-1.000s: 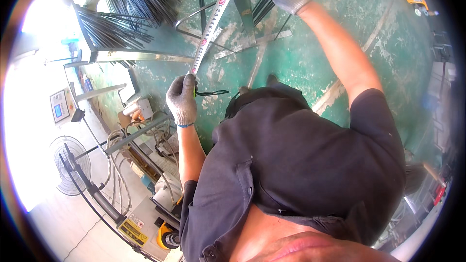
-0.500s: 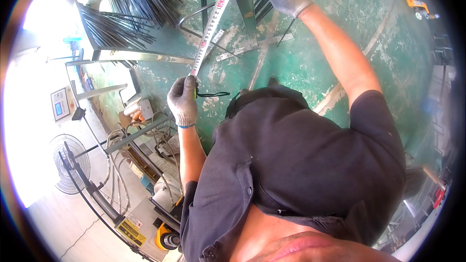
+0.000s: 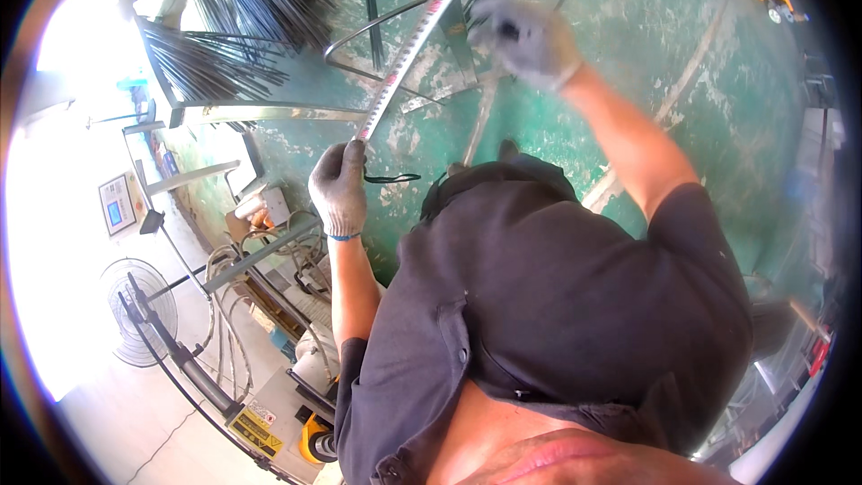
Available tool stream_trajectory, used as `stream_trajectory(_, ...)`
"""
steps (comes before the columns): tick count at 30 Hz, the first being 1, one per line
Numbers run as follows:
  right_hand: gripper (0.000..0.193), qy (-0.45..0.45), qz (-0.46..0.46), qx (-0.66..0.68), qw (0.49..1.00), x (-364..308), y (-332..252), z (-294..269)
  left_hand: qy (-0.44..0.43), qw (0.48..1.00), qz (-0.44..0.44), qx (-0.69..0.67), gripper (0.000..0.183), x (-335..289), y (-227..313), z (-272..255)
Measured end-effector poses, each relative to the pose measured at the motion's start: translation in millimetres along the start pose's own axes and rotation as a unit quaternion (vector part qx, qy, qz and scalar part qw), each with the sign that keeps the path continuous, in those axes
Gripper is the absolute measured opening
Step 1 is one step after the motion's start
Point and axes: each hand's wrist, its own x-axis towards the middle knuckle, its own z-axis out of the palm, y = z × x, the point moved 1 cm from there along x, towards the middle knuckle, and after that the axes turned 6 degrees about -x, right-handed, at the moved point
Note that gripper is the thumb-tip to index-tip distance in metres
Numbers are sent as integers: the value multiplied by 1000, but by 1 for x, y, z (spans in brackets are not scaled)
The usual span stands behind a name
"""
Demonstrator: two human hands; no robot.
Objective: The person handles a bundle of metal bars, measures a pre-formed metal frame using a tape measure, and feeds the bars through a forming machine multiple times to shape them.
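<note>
Across the head camera's view, ahead of the person and over the worn green floor point(image 3: 557, 126), the tape measure point(image 3: 392, 78) runs on a slant: its long axis starts at the left hand point(image 3: 339, 187) and goes forward and to the right, past the upper edge. The left hand is closed round the near end, thumb up, the case mostly hidden in the glove; a black strap point(image 3: 392, 179) trails out to its right.

Beyond the left hand is a bent dark rod point(image 3: 375, 23), its long side mostly crosswise — left to right, the right end farther off — so that the blade passes across it in view. Whether the two touch, I cannot tell. The rod's left bend is ahead of the left hand; its right bend is ahead and to the right of the right hand point(image 3: 525, 43), which is the nearer hand to that long side. This hand sits right of the blade, apart from it. Its fingers look curled and nothing shows in them, but the glove is blurred — I cannot tell whether it grips anything.
</note>
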Motion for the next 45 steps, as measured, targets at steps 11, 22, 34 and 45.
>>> stream_trajectory(11, 27, 34, 419, 352, 836, -121, -3, 36, -235, 920, 14, 312, 35, 9, 53, 76)
stream_trajectory(22, 27, 340, 387, -220, 828, -369, 303, 12, -260, 824, 113, 490, 26, 87, 120, -67)
stream_trajectory(34, 33, 395, 486, 717, 305, -239, 40, 264, -289, 663, 334, 604, 24, 67, 165, -82)
stream_trajectory(45, 48, 249, 359, 542, 717, -104, -50, 116, -198, 449, 509, 707, 16, 17, 271, -89)
